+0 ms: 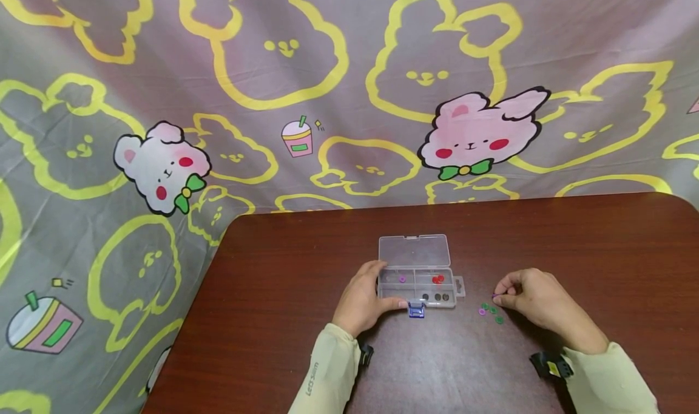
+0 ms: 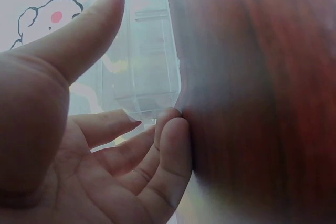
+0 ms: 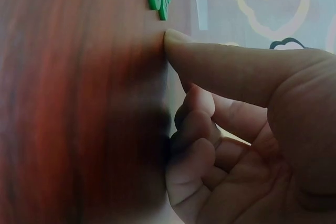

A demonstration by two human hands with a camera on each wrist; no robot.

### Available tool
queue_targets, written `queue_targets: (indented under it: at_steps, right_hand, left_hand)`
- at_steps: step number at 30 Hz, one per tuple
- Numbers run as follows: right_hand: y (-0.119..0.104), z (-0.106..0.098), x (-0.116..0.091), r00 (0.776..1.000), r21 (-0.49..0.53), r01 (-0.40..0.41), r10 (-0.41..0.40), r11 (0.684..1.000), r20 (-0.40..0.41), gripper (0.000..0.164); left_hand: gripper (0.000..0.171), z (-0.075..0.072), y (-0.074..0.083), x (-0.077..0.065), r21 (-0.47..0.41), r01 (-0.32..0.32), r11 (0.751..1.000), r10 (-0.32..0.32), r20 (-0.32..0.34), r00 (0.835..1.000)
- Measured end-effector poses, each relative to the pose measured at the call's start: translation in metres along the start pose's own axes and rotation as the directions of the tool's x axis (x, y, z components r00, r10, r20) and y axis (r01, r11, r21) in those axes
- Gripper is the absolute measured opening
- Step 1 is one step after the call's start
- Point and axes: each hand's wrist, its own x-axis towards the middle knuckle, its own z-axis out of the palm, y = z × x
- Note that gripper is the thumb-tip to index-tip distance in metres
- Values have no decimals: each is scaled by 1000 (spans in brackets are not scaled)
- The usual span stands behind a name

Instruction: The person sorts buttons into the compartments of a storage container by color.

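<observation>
A clear divided plastic box (image 1: 417, 275) lies on the table, its lid (image 1: 413, 251) folded back. My left hand (image 1: 360, 302) grips its left end, thumb at the front edge near the blue latch (image 1: 417, 310) and fingers along the side. Inside are a purple button (image 1: 402, 278), red buttons (image 1: 438, 279) and several dark buttons (image 1: 437, 297) in separate compartments. To the right of the box, my right hand (image 1: 537, 295) pinches a small purple button (image 1: 494, 295) between thumb and index finger, low over the tabletop. Beside those fingertips lie green buttons (image 1: 499, 320) and another purple button (image 1: 482, 312).
The dark brown wooden table (image 1: 262, 317) spreads around both hands. Behind it and to the left hangs a grey cloth (image 1: 360, 86) printed with yellow outlines and rabbit faces. A clear hanging tab (image 1: 460, 286) juts from the box's right end.
</observation>
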Motion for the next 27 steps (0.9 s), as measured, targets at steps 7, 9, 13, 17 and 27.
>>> queue_targets:
  at_steps: [7,9,13,17,27]
  right_hand:
    - [-2,1,-1,1000,-3,-2,2,1000,-12,12]
    - [-2,1,-1,1000,-3,3,-3,1000,-20,12]
    - [-3,1,-2,999,-9,16,-17,1000,-35,13]
    - [-5,0,-3,999,-16,21,-22,1000,-38,13]
    - [-4,0,-2,997,-50,40,-43,998,-62,15]
  left_hand:
    - [88,-1,0,-1,-8,9,1000,-9,8,1000]
    - [88,-1,0,-1,-9,11,1000,-10,9,1000]
    - [87,-1,0,-1,-10,4,1000,-4,7,1000]
    - [87,-1,1,0,-9,0,1000,0,4,1000]
    - [88,0,0,0,-23,19,1000,-19,8,1000]
